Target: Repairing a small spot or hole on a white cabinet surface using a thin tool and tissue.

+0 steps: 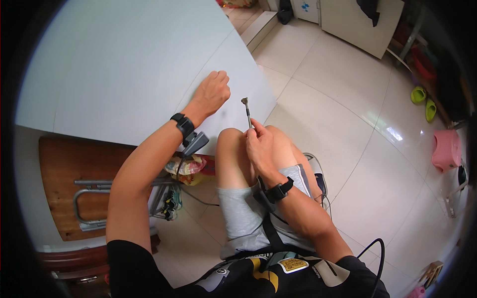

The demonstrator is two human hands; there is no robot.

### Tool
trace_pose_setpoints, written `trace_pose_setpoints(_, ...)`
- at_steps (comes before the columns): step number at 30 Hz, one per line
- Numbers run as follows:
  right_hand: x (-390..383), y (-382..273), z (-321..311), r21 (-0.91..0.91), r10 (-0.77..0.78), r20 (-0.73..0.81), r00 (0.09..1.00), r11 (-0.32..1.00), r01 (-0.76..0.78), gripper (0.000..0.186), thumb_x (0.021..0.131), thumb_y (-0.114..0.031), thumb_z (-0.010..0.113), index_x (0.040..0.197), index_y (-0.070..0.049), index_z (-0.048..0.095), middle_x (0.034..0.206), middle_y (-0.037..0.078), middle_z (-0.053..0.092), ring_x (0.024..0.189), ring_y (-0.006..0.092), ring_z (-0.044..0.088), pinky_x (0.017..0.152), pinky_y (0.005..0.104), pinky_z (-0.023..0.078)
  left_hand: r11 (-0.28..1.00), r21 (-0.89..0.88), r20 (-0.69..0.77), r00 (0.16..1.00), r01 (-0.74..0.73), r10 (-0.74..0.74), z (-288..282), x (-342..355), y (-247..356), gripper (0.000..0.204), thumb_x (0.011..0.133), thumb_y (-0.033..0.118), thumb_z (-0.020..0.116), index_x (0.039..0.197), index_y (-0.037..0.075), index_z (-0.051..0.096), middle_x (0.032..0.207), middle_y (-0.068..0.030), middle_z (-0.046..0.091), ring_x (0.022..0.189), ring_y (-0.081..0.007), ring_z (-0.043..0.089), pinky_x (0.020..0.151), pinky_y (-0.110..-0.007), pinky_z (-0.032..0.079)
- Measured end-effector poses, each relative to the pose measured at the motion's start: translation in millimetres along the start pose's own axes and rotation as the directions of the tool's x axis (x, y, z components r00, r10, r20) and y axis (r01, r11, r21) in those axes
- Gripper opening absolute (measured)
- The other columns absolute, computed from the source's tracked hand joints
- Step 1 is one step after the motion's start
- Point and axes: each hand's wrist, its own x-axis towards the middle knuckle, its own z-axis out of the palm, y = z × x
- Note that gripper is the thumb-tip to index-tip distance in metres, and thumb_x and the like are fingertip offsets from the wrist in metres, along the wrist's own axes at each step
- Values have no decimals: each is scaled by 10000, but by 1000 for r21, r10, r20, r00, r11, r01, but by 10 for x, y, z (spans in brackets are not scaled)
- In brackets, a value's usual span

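My left hand (212, 93) is closed in a fist at the right part of a white table (124, 64), knuckles up. The inside of the fist is hidden, so whether it holds anything does not show. Over my knees, my right hand (259, 147) grips a slim metal rod-shaped tool (248, 115) by its lower end. The tool stands nearly upright in the picture, with a small dark, angled head at its far tip, just off to the right of my left fist. Its exact kind is too small to make out.
A device with a cable (196, 144) is strapped to my left wrist. Below the table stand a folded metal frame (92, 203) and a wooden board (57, 184). On the tiled floor at right are a pink stool (446, 150) and green clogs (430, 110).
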Motion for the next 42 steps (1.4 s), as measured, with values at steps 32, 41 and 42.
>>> trace_pose_setpoints(32, 93, 172, -47, 112, 117, 95, 989, 986, -127, 452, 969, -53, 450, 1406, 53, 489, 760, 10, 598, 521, 43, 457, 445, 191, 359, 897, 317, -310, 927, 309, -210, -1497, 318, -1025, 69, 739, 52, 577, 678, 75, 553, 785, -112, 530, 799, -262, 534, 685, -381, 425)
trace_pose_setpoints(41, 123, 258, -40, 121, 78, 149, 986, 988, -97, 438, 961, -40, 452, 1386, 45, 511, 752, 10, 594, 518, 44, 455, 444, 195, 352, 925, 333, -272, 958, 183, -92, -1445, 555, -1291, 78, 705, 45, 577, 631, 55, 556, 744, -134, 553, 767, -288, 553, 674, -394, 456)
trace_pose_setpoints(42, 127, 261, -66, 124, 69, 143, 987, 989, -87, 438, 961, -40, 452, 1386, 45, 511, 752, 10, 594, 518, 44, 455, 444, 195, 352, 903, 370, -329, 940, 218, -92, -1536, 652, -1428, 87, 721, 36, 577, 637, 53, 561, 744, -128, 559, 772, -289, 557, 675, -396, 457)
